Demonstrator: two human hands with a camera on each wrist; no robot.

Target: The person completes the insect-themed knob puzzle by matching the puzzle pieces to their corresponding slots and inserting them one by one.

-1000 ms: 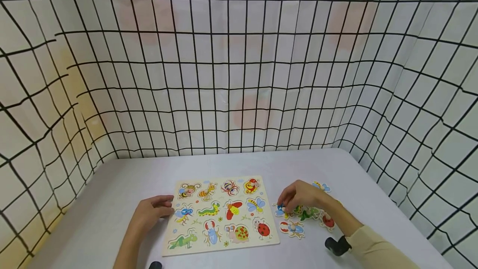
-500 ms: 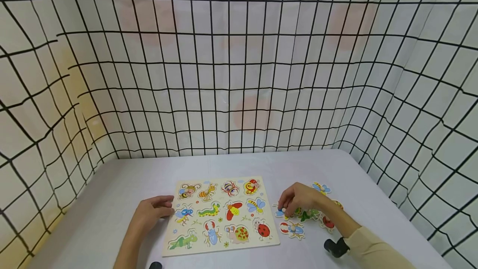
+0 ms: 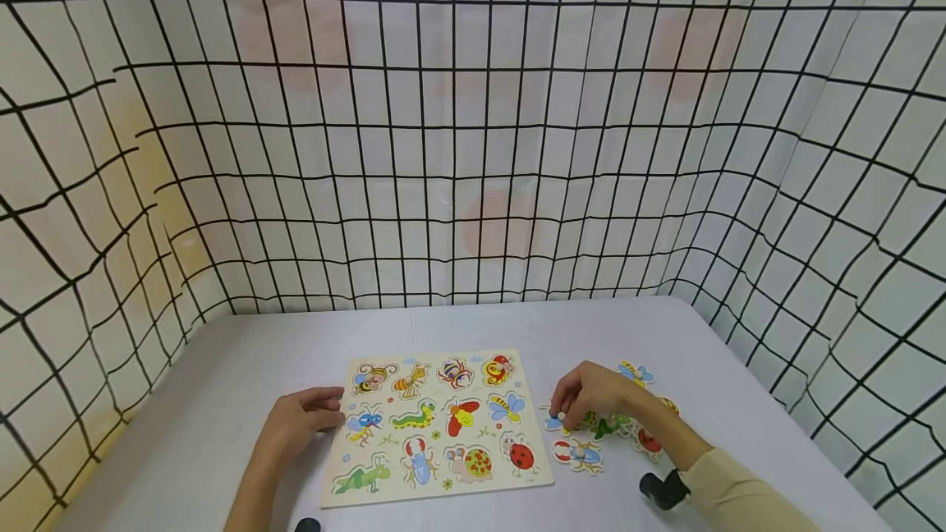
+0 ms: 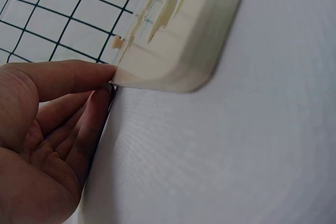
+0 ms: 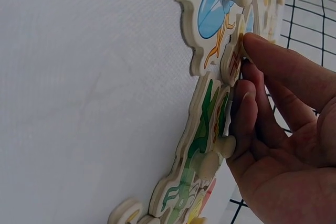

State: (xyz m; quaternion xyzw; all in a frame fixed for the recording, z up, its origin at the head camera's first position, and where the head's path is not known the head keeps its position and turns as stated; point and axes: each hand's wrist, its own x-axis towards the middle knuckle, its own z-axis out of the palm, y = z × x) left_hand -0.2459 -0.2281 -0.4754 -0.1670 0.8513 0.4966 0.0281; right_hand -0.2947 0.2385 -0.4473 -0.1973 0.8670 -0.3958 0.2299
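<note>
Flat on the table lies a wooden insect puzzle board (image 3: 436, 433) with bright bug pictures. My left hand (image 3: 296, 421) touches its left edge with thumb and fingertips; in the left wrist view the fingertips meet the board edge (image 4: 157, 74). To the right of the board, my right hand (image 3: 594, 394) pinches a small blue and yellow puzzle piece (image 3: 552, 424) by its knob, low among other pieces. My fingers cover much of that piece. Closest to this hand are a blue beetle piece (image 5: 212, 11) and a green insect piece (image 5: 191, 166), each with a wooden knob.
More knobbed pieces lie under and beyond the right forearm, among them a ladybug piece (image 3: 649, 439) and a blue-winged piece (image 3: 636, 371). A black object (image 3: 663, 489) sits by the right sleeve. White walls with black grid lines (image 3: 473, 146) enclose the table.
My right hand has dipped slightly toward the pieces over the first half second, then stays still. The left hand and the board keep their places.
</note>
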